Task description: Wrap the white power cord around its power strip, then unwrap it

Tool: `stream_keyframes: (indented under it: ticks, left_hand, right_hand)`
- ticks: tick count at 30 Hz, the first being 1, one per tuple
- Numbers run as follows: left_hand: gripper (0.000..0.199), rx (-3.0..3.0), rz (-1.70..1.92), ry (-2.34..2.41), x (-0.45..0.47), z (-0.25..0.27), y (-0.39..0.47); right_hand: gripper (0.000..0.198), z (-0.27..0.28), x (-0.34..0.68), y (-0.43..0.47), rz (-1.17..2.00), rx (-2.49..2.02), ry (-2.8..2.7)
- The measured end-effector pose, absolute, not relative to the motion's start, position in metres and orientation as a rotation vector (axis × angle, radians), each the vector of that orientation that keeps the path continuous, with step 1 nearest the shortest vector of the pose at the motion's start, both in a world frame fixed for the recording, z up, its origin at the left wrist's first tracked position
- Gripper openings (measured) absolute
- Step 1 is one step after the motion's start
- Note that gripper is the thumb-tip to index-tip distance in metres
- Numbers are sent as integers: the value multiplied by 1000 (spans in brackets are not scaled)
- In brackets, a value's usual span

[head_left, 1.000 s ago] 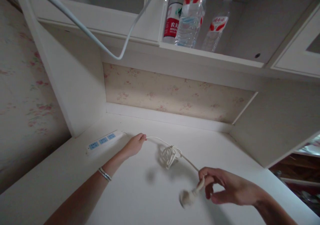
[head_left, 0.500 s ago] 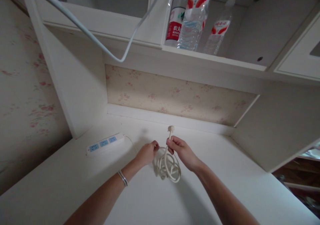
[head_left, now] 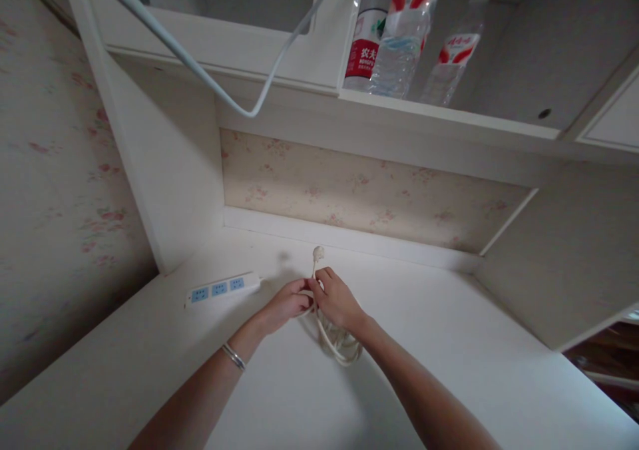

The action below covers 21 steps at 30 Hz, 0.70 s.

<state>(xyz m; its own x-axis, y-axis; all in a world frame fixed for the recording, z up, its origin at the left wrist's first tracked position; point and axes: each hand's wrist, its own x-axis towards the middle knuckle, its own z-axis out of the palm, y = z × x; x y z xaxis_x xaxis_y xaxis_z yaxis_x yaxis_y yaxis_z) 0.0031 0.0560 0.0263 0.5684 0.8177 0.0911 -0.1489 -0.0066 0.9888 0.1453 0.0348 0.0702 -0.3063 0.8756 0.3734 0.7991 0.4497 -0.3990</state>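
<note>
A cream power cord (head_left: 344,358) hangs in loose coils below my hands, partly covered by the right one. Its plug (head_left: 318,254) points up above my fingers. My right hand (head_left: 337,298) is closed around the cord just under the plug. Touching it from the left, my left hand (head_left: 287,301) pinches the cord too, fingers bent. To the left a white power strip (head_left: 223,289) with blue socket faces lies on the white desk (head_left: 269,397); the cord's link to it is hidden behind my left hand.
Over the desk runs a white shelf cabinet (head_left: 279,57) holding water bottles (head_left: 399,50). A pale bent tube (head_left: 200,74) crosses the upper left, close to the camera. Side panels (head_left: 564,250) bound the desk niche, with floral wallpaper (head_left: 344,187) at the back.
My right hand has moved left with the plug and now meets my left hand, which has closed on the cord beside it. The view has shifted slightly.
</note>
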Motion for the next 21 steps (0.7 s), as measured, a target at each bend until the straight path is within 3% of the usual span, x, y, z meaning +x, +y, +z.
stream_keyframes:
  ticks: [5, 9, 21]
  left_hand:
    - [20, 1899, 646, 849, -18, 15, 60]
    - [29, 2246, 659, 1077, -26, 8, 64]
    - [36, 2006, 952, 1100, 15, 18, 58]
  right_hand:
    - [27, 69, 167, 38, 28, -1569, -2198]
    - [29, 72, 186, 41, -54, -1649, -2145]
    - [31, 79, 145, 36, -326, -1875, -2036]
